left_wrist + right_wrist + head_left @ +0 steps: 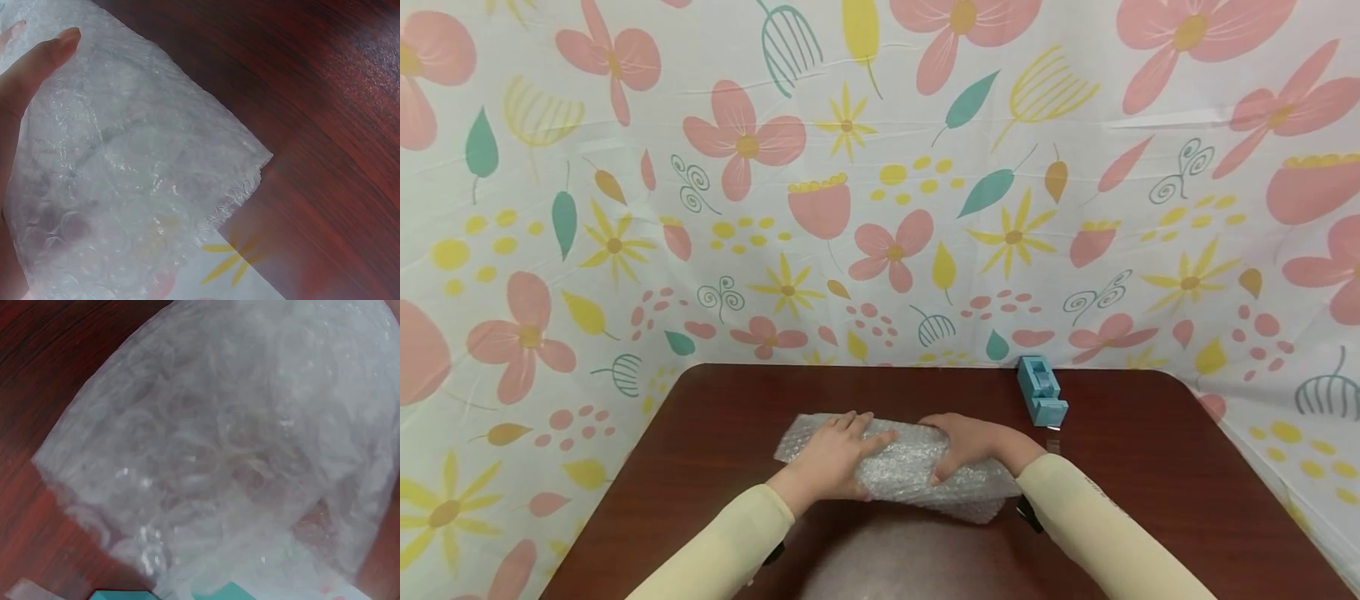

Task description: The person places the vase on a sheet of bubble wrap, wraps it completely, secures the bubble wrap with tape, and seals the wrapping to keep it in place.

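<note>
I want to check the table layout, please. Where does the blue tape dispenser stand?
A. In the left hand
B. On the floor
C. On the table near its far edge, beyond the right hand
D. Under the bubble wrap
C: the blue tape dispenser stands alone on the table near its far edge, apart from the bubble wrap under both hands.

Bubble wrap bundle [895, 467] lies mid-table [1150, 467]; tape dispenser [1041, 390] behind, rightward.

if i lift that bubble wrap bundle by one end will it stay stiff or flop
The bubble wrap bundle probably flops at its ends: the left wrist view shows a thin, ragged open edge. It looks light, mostly air bubbles. Both the left hand and the right hand press on it, so it may spring open if released.
</note>
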Demonstrator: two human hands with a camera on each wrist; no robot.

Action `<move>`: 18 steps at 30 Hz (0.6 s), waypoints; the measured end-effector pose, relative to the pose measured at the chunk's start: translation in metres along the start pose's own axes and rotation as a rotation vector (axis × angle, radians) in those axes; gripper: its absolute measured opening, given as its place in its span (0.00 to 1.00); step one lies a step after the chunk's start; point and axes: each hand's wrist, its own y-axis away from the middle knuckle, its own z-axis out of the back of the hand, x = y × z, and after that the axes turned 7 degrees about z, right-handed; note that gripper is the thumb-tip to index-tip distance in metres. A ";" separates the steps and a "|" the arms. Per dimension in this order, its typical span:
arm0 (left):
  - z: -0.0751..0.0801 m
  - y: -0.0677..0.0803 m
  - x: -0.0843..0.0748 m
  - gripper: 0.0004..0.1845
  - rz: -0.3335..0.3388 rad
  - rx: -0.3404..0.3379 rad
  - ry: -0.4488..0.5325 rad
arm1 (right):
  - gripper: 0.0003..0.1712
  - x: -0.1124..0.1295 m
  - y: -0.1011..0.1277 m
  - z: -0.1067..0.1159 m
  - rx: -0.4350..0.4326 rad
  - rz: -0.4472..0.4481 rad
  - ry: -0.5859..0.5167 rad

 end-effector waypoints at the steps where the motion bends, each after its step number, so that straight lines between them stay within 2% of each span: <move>1: 0.000 0.000 0.000 0.51 0.002 0.005 0.000 | 0.55 0.001 0.001 0.000 -0.010 0.000 0.008; 8: 0.001 -0.001 0.000 0.50 0.007 0.024 0.005 | 0.50 0.002 0.004 -0.001 -0.027 -0.011 0.018; 13: 0.003 -0.003 0.001 0.50 0.015 0.044 0.007 | 0.48 0.004 0.003 0.003 0.013 -0.059 0.012; 18: 0.004 -0.004 0.004 0.51 0.021 0.078 0.018 | 0.45 0.002 -0.004 0.007 0.066 -0.069 0.040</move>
